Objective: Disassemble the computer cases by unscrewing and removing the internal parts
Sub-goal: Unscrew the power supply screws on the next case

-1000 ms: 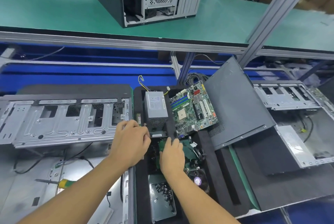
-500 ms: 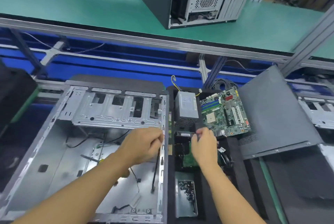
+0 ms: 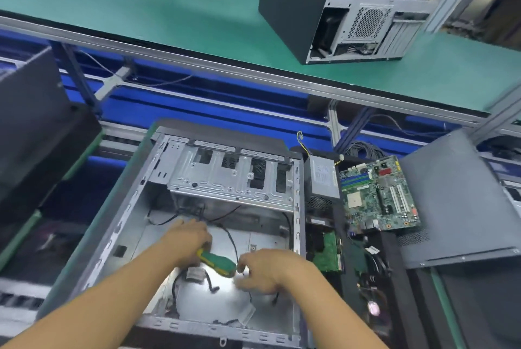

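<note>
A green surface (image 3: 169, 24) ran behind the open case (image 3: 121, 230). Inside the case, the left hand (image 3: 189, 241) gripped a screwdriver (image 3: 218, 261), probably for remaining screws. The right hand (image 3: 265, 267) hovered beside it, and I cannot tell whether its fingers held anything. A motherboard (image 3: 377, 193) lay right of the case.

My left fingers (image 3: 194, 231) and right fingers (image 3: 248, 262) sit inside the open computer case (image 3: 124, 222), above its floor, with the screwdriver (image 3: 222, 262) in the left ones reaching toward the right. Just beyond them lies the drive cage (image 3: 231, 179). To their right, outside the case wall, I see the power supply (image 3: 324, 176), then the motherboard (image 3: 377, 193), then a side panel (image 3: 456, 202). Far behind, on the desk (image 3: 169, 24), stands a second computer case (image 3: 338, 10).
</note>
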Motion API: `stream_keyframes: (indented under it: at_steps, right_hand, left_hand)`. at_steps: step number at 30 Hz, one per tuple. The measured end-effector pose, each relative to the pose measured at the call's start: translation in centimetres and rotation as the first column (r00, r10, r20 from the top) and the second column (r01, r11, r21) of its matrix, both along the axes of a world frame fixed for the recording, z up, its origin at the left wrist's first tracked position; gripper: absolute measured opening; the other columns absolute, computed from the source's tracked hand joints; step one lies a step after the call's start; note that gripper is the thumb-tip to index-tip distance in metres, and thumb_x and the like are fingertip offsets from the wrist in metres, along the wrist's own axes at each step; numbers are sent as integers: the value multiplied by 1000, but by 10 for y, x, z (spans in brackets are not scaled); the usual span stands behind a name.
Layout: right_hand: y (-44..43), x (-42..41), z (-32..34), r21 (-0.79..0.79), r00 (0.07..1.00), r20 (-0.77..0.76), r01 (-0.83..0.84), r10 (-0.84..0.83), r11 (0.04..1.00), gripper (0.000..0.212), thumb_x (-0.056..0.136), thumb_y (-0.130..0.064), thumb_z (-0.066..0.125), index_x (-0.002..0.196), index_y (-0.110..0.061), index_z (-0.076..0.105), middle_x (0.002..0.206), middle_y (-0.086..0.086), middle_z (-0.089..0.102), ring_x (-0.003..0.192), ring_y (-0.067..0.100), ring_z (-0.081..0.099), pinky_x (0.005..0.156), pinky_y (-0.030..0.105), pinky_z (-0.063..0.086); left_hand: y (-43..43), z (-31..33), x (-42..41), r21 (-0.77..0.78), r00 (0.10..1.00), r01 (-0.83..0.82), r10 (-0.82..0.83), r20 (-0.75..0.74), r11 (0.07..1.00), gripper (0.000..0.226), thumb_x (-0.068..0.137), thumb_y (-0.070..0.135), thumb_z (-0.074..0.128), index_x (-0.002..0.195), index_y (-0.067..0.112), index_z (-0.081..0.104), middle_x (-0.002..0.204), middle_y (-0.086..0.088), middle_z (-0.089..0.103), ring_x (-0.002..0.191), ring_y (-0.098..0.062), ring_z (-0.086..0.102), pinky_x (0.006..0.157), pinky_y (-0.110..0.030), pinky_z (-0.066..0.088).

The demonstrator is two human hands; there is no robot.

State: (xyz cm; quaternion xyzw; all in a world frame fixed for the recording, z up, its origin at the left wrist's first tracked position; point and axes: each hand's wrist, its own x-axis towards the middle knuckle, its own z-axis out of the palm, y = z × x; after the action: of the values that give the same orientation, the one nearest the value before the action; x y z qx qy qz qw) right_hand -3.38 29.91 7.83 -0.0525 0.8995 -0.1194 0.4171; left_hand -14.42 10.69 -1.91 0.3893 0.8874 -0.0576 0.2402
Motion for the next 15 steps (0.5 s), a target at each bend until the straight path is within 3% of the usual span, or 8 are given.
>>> stream_keyframes:
  at_steps: [4, 9, 12, 15]
  right_hand:
    - [-23, -7, -23, 20, 989, -63, 134, -133, 991, 56, 97, -44, 53, 145, -18, 40, 139, 12, 52, 123, 35, 52, 95, 45, 46]
    - [-41, -12, -36, -87, 934, -208, 278, -290, 957, 63, 92, -46, 61, 143, -16, 39, 136, 14, 47, 124, 36, 47, 93, 44, 42]
    - [-44, -10, -37, -153, 883, -246, 371, -399, 916, 52, 98, -48, 54, 136, -14, 43, 134, 13, 56, 118, 35, 55, 92, 42, 46]
    - [-44, -5, -35, -122, 885, -242, 378, -397, 918, 54, 103, -54, 41, 135, -11, 43, 132, 16, 58, 116, 37, 57, 84, 41, 42]
  left_hand:
    - [7, -5, 1, -16, 993, 57, -59, -99, 998, 23, 86, 25, 57, 108, 28, 62, 117, 7, 58, 117, -17, 49, 96, -35, 27]
    - [10, 16, -6, 199, 1000, -2, 6, -17, 980, 28, 85, 53, 60, 103, 31, 60, 107, 10, 59, 106, -9, 57, 83, -34, 24]
    - [12, 30, -6, 291, 998, 55, -63, 18, 955, 20, 89, 43, 60, 105, 30, 60, 107, 13, 56, 100, -6, 53, 88, -32, 27]
    - [14, 40, -3, 342, 991, 82, -112, 70, 936, 14, 90, 33, 62, 104, 30, 62, 109, 14, 57, 91, -2, 46, 89, -29, 27]
